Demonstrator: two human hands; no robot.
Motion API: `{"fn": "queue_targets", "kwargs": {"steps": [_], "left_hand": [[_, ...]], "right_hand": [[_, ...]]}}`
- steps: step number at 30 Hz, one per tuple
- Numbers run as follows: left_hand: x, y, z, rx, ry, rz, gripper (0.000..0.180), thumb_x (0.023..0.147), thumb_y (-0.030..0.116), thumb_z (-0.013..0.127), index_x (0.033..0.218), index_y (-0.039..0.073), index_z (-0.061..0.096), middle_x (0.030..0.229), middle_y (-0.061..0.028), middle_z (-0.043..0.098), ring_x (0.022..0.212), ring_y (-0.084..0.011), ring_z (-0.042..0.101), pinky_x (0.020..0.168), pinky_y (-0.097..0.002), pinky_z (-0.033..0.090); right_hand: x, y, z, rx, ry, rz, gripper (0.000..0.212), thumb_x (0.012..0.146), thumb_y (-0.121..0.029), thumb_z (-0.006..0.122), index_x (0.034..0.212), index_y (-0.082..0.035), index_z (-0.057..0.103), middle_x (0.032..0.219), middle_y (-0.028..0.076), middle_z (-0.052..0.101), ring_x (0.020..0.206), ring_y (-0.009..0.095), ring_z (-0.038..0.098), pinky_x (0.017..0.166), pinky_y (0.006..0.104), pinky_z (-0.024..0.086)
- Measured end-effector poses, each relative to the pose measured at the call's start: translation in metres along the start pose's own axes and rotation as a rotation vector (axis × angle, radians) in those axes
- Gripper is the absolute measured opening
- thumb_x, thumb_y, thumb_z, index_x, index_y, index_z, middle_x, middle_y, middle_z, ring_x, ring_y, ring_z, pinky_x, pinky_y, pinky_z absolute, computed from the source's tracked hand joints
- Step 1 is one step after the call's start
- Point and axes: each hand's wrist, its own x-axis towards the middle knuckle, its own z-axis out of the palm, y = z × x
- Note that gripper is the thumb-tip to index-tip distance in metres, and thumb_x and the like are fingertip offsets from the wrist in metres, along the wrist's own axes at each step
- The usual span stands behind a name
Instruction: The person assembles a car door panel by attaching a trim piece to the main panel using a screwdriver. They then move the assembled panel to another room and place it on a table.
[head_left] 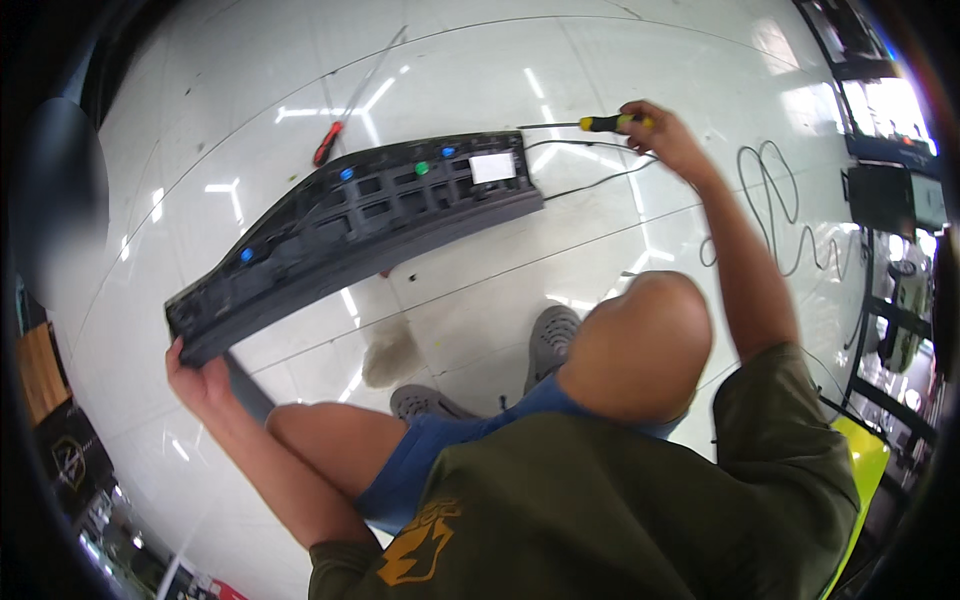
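Note:
A long black plastic trim panel (330, 245) with a ribbed back is in front of me, its right end farther away than its left. Several blue clips (347, 174), a green clip (422, 168) and a white label (492, 168) sit on the ribbed side. My left hand (203, 388) grips the panel's near left end, fingers partly hidden. My right hand (655, 138) is closed around the handle of a black-and-yellow screwdriver (603, 124). Its shaft points left, with the tip at the panel's far right corner; whether it touches cannot be told.
A red-and-black screwdriver (328, 144) lies on the glossy tiled floor beyond the panel. Thin dark cable (600, 182) runs by the panel's right end, and loose loops of cable (770, 200) spread farther right. Dark racks (880, 200) stand at the right. My shoes (552, 338) are close below the panel.

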Motion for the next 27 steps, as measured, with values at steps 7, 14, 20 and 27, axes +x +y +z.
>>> {"fn": "queue_targets", "kwargs": {"steps": [7,14,20,27], "left_hand": [[0.018,0.007,-0.023,0.018,0.127,0.047,0.041,0.081,0.005,0.044,0.119,-0.011,0.048,0.122,-0.0237,0.053,0.117,-0.0339,0.050,0.104,-0.0473,0.035],[0.020,0.008,-0.035,0.031,0.057,0.011,0.042,0.081,0.006,0.043,0.119,-0.011,0.048,0.123,-0.0236,0.053,0.118,-0.0345,0.049,0.105,-0.0477,0.033],[0.019,0.006,-0.030,0.041,0.096,0.047,0.043,0.081,0.005,0.043,0.121,-0.012,0.046,0.124,-0.0242,0.052,0.118,-0.0347,0.048,0.106,-0.0479,0.032],[0.024,0.011,-0.041,0.018,0.052,0.026,0.041,0.081,0.004,0.043,0.118,-0.012,0.048,0.121,-0.0242,0.054,0.116,-0.0344,0.050,0.105,-0.0473,0.034]], "right_hand": [[-0.012,0.060,0.072,-0.055,0.305,0.035,0.031,0.086,-0.019,0.060,0.111,-0.002,0.060,0.093,0.015,0.062,0.077,0.023,0.061,0.070,0.0326,0.048],[-0.014,0.049,0.080,-0.176,0.310,-0.075,0.029,0.086,-0.018,0.060,0.110,-0.001,0.059,0.101,0.017,0.059,0.089,0.031,0.059,0.078,0.0370,0.047],[-0.013,0.042,0.080,-0.190,0.284,-0.085,0.029,0.086,-0.016,0.060,0.110,0.000,0.059,0.101,0.017,0.059,0.089,0.030,0.059,0.078,0.0366,0.047],[-0.012,0.045,0.079,-0.230,0.280,-0.121,0.028,0.086,-0.016,0.060,0.109,0.000,0.059,0.102,0.017,0.059,0.088,0.031,0.059,0.077,0.0371,0.047]]}}
